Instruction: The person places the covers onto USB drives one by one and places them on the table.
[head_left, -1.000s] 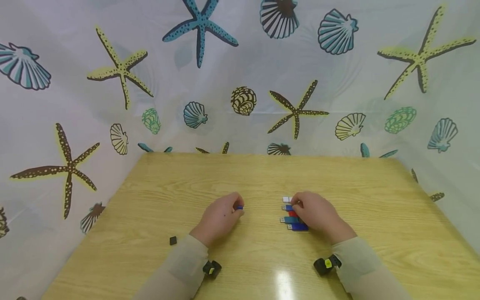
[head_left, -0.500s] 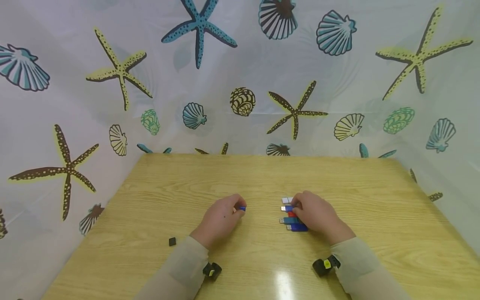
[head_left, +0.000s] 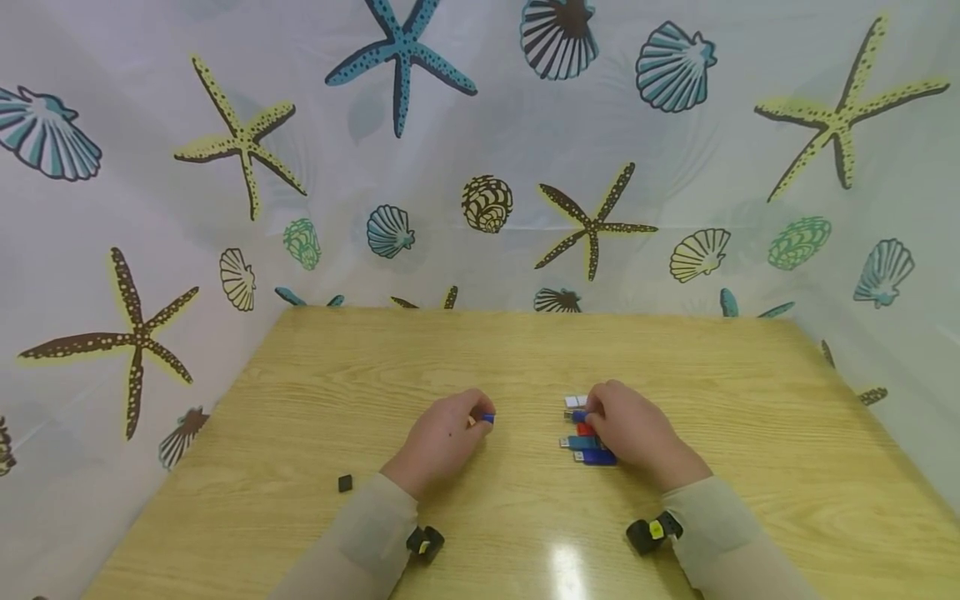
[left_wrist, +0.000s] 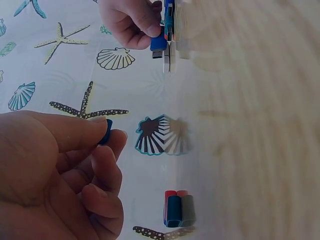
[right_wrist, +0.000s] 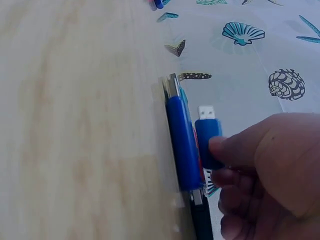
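Observation:
My left hand (head_left: 442, 429) pinches a small blue USB cap (left_wrist: 106, 133) between thumb and fingertips, left of the table's middle. To its right, my right hand (head_left: 633, 421) pinches a blue USB stick (right_wrist: 208, 142) by its body, bare metal plug pointing left toward the other hand. That stick is raised over a row of USB sticks. The row holds a white stick (head_left: 574, 402), a red stick (head_left: 585, 430) partly hidden, a teal stick (head_left: 580, 442) and a dark blue stick (head_left: 597, 457) nearest me.
A small black square piece (head_left: 345, 483) lies on the wooden table (head_left: 510, 517) left of my left forearm. Red and teal caps (left_wrist: 173, 210) stand on the table near my left hand, hidden in the head view. A shell-patterned cloth (head_left: 450, 150) hangs behind the table.
My left hand has shifted slightly to the right with the blue cap. The blue USB stick in my right hand has come up and tilted a little; the other sticks stay put.

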